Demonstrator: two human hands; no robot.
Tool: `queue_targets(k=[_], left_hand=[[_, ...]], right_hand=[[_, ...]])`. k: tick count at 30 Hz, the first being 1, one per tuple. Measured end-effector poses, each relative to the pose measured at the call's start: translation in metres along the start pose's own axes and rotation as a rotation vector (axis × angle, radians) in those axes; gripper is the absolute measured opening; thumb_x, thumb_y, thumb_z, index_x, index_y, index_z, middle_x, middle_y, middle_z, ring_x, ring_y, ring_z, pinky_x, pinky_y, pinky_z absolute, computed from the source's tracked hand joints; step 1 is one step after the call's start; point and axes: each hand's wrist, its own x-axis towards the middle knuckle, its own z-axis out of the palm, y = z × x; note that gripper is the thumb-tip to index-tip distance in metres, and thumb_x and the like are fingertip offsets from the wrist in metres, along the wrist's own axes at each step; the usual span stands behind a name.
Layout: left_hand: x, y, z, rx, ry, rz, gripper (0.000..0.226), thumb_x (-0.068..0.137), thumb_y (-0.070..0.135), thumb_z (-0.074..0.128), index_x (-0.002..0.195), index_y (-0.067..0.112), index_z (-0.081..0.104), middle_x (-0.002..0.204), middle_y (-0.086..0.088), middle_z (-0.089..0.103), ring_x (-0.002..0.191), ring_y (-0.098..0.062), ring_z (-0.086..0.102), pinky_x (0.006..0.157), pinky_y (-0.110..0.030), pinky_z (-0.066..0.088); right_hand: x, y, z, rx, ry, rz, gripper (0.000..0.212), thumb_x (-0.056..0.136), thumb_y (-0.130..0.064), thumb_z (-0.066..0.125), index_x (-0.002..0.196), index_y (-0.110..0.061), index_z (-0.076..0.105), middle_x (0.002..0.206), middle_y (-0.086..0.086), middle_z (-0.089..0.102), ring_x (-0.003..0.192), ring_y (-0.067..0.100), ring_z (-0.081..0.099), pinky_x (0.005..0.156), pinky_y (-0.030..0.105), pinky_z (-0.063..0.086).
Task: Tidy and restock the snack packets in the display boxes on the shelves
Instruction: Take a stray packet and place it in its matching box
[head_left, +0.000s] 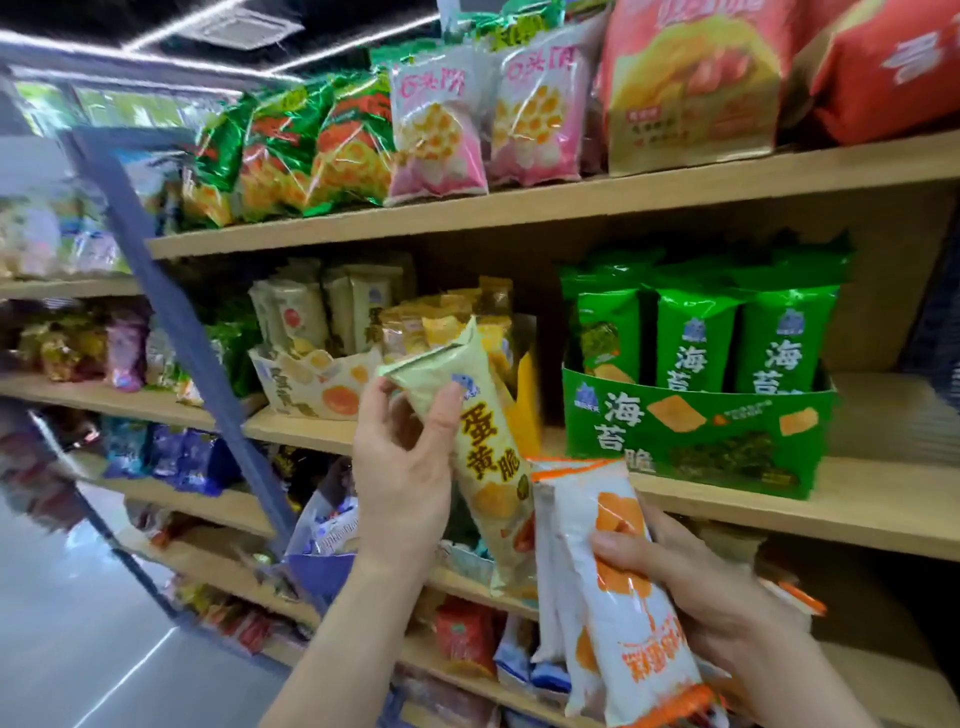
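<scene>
1. The wooden shelves (857, 499) are stacked one above the other and hold lots of snacks.
2. On the top shelf (519, 213) stand big bags: a big red and yellow bag (691, 83), pink bags (441, 130) and shiny green bags (291, 150). They stand right on the shelf in a row.
3. A green box (691, 441) sits on the right part of the middle shelf. Green packets (696, 338) stand up straight inside it, three across the front and more behind.
4. A cream box (306, 384) with egg pictures sits further left on the same shelf. Cream packets (301, 312) stand up inside it.
5. A yellow box (527, 400) sits between those two boxes, just beside the cream one. Yellow packets (441, 322) fill it in a messy way, and they are blurry.
6. The white and orange packets (623, 571) are a small stack held lower than the middle shelf.
7. The pale yellow packet (488, 457) is held in front of the yellow box. It is tilted, with its top leaning left.
8. The right hand (711, 587) holds the white and orange stack, with the thumb on the front.
9. The left hand (402, 467) has its fingers curled round the upper part of the pale yellow packet.
</scene>
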Motion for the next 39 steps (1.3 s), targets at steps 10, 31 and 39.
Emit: queue_targets(k=[10,31,39], left_hand=[[0.089,-0.019,-0.119,0.17,-0.058,-0.165,0.036,0.074,0.018,0.077,0.105,0.017,0.06,0.088,0.008,0.075,0.08,-0.002,0.07,0.067,-0.016,0.054],[0.316,-0.104,-0.211,0.73,-0.522,-0.026,0.038,0.078,0.024,0.081,0.112,0.021,0.067,0.107,0.008,0.07,0.105,-0.011,0.064,0.09,-0.031,0.053],[0.318,-0.094,-0.213,0.997,-0.475,-0.03,0.034,0.076,0.049,0.075,0.101,0.029,0.063,0.094,0.011,0.069,0.087,-0.011,0.065,0.078,-0.038,0.057]], right_hand=[[0.105,-0.016,0.109,-0.121,-0.125,-0.164,0.08,0.042,-0.023,0.091,0.114,-0.042,0.061,0.11,0.011,0.073,0.096,0.037,0.071,0.075,0.045,0.059],[0.256,-0.058,0.211,-0.469,0.13,-0.366,0.074,0.06,-0.032,0.091,0.116,-0.044,0.045,0.094,-0.013,0.073,0.08,0.015,0.074,0.061,0.025,0.058],[0.281,-0.059,0.223,-0.534,0.255,-0.452,0.076,0.059,-0.04,0.086,0.117,-0.056,0.039,0.101,-0.015,0.072,0.087,0.011,0.073,0.078,0.045,0.061]])
